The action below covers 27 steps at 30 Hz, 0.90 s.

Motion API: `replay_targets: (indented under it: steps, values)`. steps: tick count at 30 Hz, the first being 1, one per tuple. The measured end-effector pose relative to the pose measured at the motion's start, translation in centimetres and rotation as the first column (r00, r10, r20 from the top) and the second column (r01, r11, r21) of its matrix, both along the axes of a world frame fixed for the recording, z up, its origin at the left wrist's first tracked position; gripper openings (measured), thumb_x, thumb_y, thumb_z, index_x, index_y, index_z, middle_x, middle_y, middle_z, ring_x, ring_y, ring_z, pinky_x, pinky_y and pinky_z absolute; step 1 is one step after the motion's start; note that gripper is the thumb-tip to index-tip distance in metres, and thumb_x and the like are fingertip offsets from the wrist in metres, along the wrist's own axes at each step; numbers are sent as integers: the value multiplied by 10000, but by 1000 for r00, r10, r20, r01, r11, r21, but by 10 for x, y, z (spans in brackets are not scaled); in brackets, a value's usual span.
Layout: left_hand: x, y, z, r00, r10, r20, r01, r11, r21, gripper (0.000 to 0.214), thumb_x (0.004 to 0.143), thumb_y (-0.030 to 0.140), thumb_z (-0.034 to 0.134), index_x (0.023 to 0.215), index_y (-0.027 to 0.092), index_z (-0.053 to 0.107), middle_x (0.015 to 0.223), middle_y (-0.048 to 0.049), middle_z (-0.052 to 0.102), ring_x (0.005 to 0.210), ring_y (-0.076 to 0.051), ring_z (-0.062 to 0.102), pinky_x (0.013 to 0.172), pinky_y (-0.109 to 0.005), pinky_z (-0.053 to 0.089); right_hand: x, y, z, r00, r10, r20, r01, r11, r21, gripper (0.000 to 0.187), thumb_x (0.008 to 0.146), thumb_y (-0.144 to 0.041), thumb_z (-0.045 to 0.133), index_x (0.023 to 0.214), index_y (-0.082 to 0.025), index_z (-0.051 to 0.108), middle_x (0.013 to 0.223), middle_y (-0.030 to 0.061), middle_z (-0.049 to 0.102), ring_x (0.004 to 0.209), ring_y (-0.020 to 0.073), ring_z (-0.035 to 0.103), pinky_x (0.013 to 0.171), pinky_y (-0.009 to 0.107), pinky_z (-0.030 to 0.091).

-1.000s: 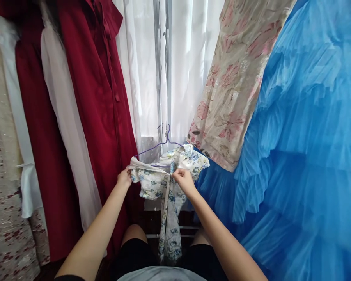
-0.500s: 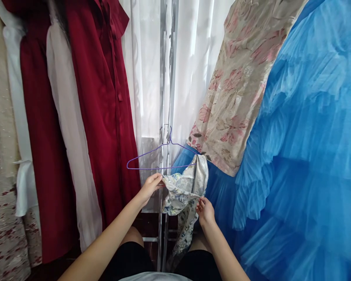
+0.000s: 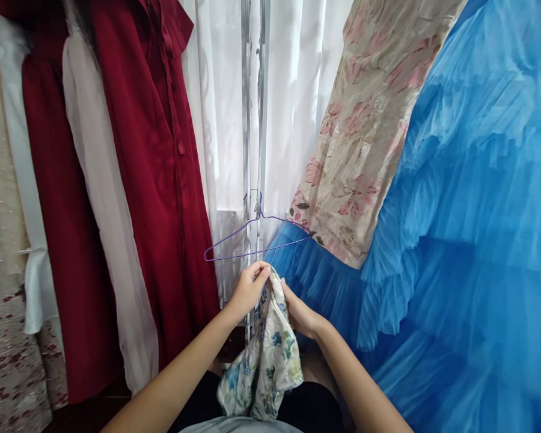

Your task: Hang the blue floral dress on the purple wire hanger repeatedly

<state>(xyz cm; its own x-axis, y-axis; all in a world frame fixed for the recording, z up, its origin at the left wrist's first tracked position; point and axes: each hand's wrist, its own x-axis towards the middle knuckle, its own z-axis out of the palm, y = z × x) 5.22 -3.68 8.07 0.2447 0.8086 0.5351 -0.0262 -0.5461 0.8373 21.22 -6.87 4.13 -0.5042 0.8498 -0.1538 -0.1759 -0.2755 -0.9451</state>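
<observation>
One floral garment [image 3: 277, 349] hangs in folds below the left hand [image 3: 249, 290], which pinches its top edge between thumb and fingers. The right hand [image 3: 300, 310] lies against the garment's side, its fingers partly hidden, so I cannot tell whether it grips. A purple hanger [image 3: 258, 217] hangs just above the left hand; a ruffled blue dress [image 3: 469, 198] spreads beyond the right.
</observation>
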Motion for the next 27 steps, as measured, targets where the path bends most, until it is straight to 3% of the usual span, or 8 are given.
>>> replay_targets:
  steps: [3, 7, 11, 16, 19, 22, 24, 27]
  values:
    - [-5, 5, -11, 998, 21, 67, -12, 991, -133, 368, 860, 556, 660, 927, 196, 619, 868, -41, 649, 871, -209, 624, 832, -304, 484, 17, -8, 15, 987, 91, 131, -94, 995, 20, 759, 812, -864, 504, 935, -157, 749, 754, 81, 748, 756, 247, 725, 753, 368, 575]
    - [-13, -8, -33, 954, -273, 127, 300, 895, -330, 498, 829, 602, 711, 1174, 267, 580, 1148, -69, 677, 1051, -235, 651, 934, -337, 495, 32, -18, 38, 980, 82, 184, -124, 966, 228, 440, 707, -527, 867, 856, -129, 751, 764, 53, 752, 698, 185, 696, 730, 290, 548]
    - [-37, -28, -58, 805, -587, -79, 478, 722, -500, 440, 850, 607, 700, 1019, 202, 706, 1001, -68, 716, 972, -239, 663, 921, -346, 498, 47, -24, 56, 989, -125, 79, 91, 936, 340, 359, 756, -452, 848, 900, -136, 756, 827, 55, 763, 719, 184, 698, 728, 290, 547]
    - [-81, -46, -76, 712, -649, -267, 387, 681, -621, 458, 743, 613, 792, 937, 200, 750, 894, -33, 723, 783, -203, 628, 728, -287, 483, 79, -17, 70, 936, -351, 22, 311, 856, 413, 328, 734, -418, 859, 881, -141, 762, 818, 64, 764, 710, 210, 696, 708, 312, 548]
    - [-111, -39, -73, 692, -491, -529, 244, 849, -468, 388, 830, 585, 715, 814, 198, 752, 796, -19, 692, 686, -183, 581, 652, -270, 436, 96, -1, 68, 914, -402, 47, 334, 815, 474, 308, 699, -382, 866, 846, -134, 760, 787, 56, 757, 689, 206, 682, 689, 304, 530]
    - [-147, -11, -56, 785, -126, -607, 40, 987, -153, 300, 769, 485, 797, 646, 219, 734, 778, -35, 681, 767, -213, 592, 759, -272, 443, 104, 24, 62, 883, -436, 173, 261, 763, 591, 276, 648, -320, 864, 800, -113, 762, 746, 49, 748, 665, 205, 664, 686, 311, 517]
    - [-171, 16, -40, 855, 102, -508, -140, 989, -38, 225, 641, 398, 888, 589, 247, 729, 806, -47, 696, 886, -256, 595, 932, -312, 426, 99, 45, 59, 835, -487, 255, 190, 691, 697, 242, 640, -272, 839, 813, -116, 775, 759, 50, 756, 693, 219, 671, 710, 323, 520]
    - [-199, 58, -12, 858, 314, -406, -329, 944, 34, 153, 591, 347, 894, 640, 287, 762, 796, -45, 719, 944, -286, 556, 1082, -405, 324, 80, 79, 57, 728, -619, 295, 107, 528, 842, 364, 699, -202, 765, 1060, -171, 789, 1047, 79, 789, 965, 271, 707, 902, 366, 517]
